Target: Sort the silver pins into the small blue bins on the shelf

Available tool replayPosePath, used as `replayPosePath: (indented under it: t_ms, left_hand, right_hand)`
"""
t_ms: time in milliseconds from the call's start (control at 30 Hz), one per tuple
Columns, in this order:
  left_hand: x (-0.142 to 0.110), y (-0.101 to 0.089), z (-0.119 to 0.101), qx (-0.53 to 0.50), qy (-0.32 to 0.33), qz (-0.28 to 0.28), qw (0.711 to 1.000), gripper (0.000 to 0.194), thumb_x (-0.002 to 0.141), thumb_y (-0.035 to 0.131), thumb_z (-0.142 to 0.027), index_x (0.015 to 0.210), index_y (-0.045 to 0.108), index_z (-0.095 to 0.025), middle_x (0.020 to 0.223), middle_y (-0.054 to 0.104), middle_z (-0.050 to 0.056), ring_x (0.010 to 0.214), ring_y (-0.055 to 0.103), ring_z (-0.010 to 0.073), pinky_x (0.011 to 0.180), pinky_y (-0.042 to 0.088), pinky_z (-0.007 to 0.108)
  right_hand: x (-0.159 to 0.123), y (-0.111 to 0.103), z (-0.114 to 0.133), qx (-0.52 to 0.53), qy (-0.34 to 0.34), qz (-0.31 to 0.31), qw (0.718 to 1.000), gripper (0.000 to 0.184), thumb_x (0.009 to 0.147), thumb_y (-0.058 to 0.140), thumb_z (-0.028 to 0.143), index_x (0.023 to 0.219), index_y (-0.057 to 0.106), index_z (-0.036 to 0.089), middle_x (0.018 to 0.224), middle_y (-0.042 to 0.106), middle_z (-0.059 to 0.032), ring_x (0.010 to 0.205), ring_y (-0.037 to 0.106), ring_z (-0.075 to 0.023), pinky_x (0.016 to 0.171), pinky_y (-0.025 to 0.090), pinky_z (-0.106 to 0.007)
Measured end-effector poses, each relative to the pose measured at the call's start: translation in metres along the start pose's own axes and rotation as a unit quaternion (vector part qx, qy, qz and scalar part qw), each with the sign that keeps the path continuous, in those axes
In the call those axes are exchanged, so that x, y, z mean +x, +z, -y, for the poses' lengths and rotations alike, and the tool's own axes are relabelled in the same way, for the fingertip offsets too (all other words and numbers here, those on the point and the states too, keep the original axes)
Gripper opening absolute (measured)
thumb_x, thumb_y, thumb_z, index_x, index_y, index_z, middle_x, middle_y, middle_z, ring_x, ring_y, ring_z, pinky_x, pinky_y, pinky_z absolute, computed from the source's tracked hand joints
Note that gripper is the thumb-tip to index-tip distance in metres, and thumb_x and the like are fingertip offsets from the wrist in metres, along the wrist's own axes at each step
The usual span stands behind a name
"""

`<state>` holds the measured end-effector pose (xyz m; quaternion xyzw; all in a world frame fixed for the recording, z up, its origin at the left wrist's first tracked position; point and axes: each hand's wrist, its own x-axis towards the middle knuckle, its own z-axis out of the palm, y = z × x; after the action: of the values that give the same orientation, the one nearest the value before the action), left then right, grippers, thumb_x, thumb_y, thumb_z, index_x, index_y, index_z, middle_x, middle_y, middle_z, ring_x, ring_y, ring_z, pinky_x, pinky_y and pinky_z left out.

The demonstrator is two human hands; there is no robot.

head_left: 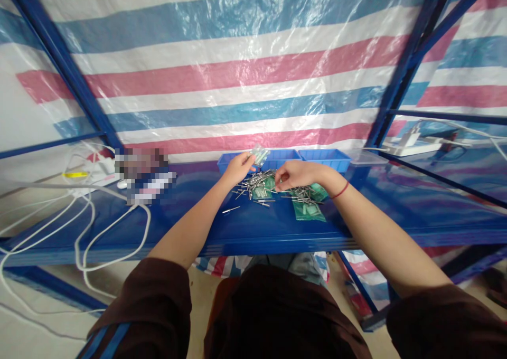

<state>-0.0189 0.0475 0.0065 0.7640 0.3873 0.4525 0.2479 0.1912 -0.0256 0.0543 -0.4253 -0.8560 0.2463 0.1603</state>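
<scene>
My left hand [241, 168] is closed on a small clear plastic bag [260, 155] with small pieces inside, held up in front of the blue bins. Below it a heap of silver blind rivets [247, 188] lies on the blue table. My right hand [295, 175] hovers at the right part of the heap with its fingertips pinched together; whatever is between them is hidden. Under and beside that hand are more rivets [303, 194] and a small bag [309, 210] that looks green against the table. Another such bag [262, 191] lies among the rivets.
Blue plastic bins [325, 159] stand along the back of the table [182, 219]. White cables [93, 211] hang over the left side, near a blurred-out patch. A power strip [412, 145] lies at the right. Blue posts [400, 79] and striped sheeting close off the back.
</scene>
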Motion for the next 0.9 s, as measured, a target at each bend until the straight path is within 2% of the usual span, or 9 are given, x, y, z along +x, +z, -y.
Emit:
replayPosePath:
  t_ms: [133,200,267,367,467,567,667,800,900]
  left_hand:
    - [-0.004,0.008,-0.006,-0.023,0.038,0.045,0.998,0.024,0.084,0.050,-0.032,0.100,0.059,-0.015,0.089,0.067,0.004,0.069,0.065,0.0124,0.072,0.048,0.026]
    - [-0.007,0.012,-0.012,-0.019,0.064,0.032,0.997,0.024,0.083,0.051,-0.031,0.099,0.061,-0.015,0.089,0.068,0.005,0.076,0.065,0.0140,0.078,0.049,0.029]
    - [-0.009,0.015,-0.019,-0.015,0.095,0.005,0.995,0.020,0.082,0.053,-0.028,0.095,0.064,-0.017,0.091,0.068,0.005,0.085,0.063,0.0152,0.084,0.048,0.031]
    - [-0.012,0.018,-0.029,-0.023,0.139,-0.012,0.990,0.014,0.078,0.056,-0.021,0.087,0.066,-0.019,0.103,0.066,0.006,0.098,0.060,0.0152,0.090,0.046,0.032]
    - [-0.012,0.020,-0.036,-0.047,0.109,-0.032,0.992,0.014,0.075,0.058,-0.018,0.086,0.066,-0.018,0.108,0.063,0.007,0.098,0.060,0.0157,0.090,0.047,0.032]
    - [-0.012,0.021,-0.041,-0.108,-0.034,-0.045,0.993,0.021,0.080,0.055,-0.033,0.089,0.064,-0.016,0.093,0.066,0.008,0.084,0.063,0.0170,0.080,0.051,0.033]
    - [-0.013,0.022,-0.045,-0.213,-0.165,0.010,0.963,0.045,0.085,0.042,-0.055,0.087,0.062,-0.015,0.079,0.066,0.010,0.075,0.064,0.0196,0.071,0.053,0.035]
    - [-0.013,0.020,-0.045,-0.279,-0.128,-0.011,0.951,0.036,0.081,0.053,-0.050,0.091,0.059,-0.016,0.087,0.066,0.009,0.081,0.064,0.0176,0.078,0.053,0.035]
    - [0.000,0.009,-0.034,-0.222,-0.094,-0.082,0.967,0.028,0.080,0.056,-0.042,0.090,0.058,-0.017,0.091,0.066,0.006,0.086,0.064,0.0158,0.079,0.052,0.032]
  right_hand:
    - [0.004,-0.001,0.000,0.093,0.048,-0.172,0.979,0.036,0.076,0.058,0.052,0.072,0.061,0.017,0.054,0.059,-0.0022,0.043,0.047,-0.0094,0.043,0.037,-0.024]
    - [0.007,0.003,0.001,0.202,0.088,-0.212,0.952,0.041,0.081,0.049,0.057,0.079,0.057,0.017,0.061,0.062,-0.0055,0.046,0.051,-0.0112,0.043,0.040,-0.025]
    - [0.011,0.008,0.004,0.318,0.108,-0.201,0.920,0.035,0.083,0.050,0.052,0.084,0.054,0.017,0.070,0.065,-0.0082,0.054,0.057,-0.0133,0.047,0.046,-0.025]
    - [0.016,0.014,0.004,0.402,0.107,-0.208,0.885,0.019,0.079,0.061,0.028,0.090,0.051,0.017,0.075,0.065,-0.0073,0.064,0.062,-0.0137,0.059,0.051,-0.026]
    - [0.018,0.014,-0.001,0.307,0.084,-0.294,0.901,0.023,0.075,0.062,0.017,0.095,0.050,0.016,0.071,0.063,-0.0043,0.062,0.060,-0.0138,0.065,0.051,-0.029]
    - [0.017,0.014,-0.005,0.086,0.002,-0.383,0.920,0.016,0.077,0.059,0.023,0.090,0.056,0.015,0.076,0.064,-0.0067,0.070,0.061,-0.0176,0.071,0.050,-0.034]
    - [0.015,0.017,-0.001,-0.063,-0.087,-0.385,0.917,0.013,0.080,0.053,0.023,0.089,0.061,0.016,0.090,0.067,-0.0084,0.085,0.061,-0.0206,0.081,0.046,-0.037]
    - [0.013,0.020,0.009,-0.150,-0.190,-0.303,0.922,0.020,0.079,0.050,0.016,0.092,0.065,0.019,0.104,0.066,-0.0070,0.103,0.057,-0.0206,0.093,0.041,-0.038]
    - [0.008,0.012,0.016,-0.154,-0.207,-0.324,0.910,0.022,0.079,0.051,0.020,0.097,0.065,0.019,0.111,0.063,-0.0081,0.109,0.053,-0.0215,0.097,0.038,-0.041]
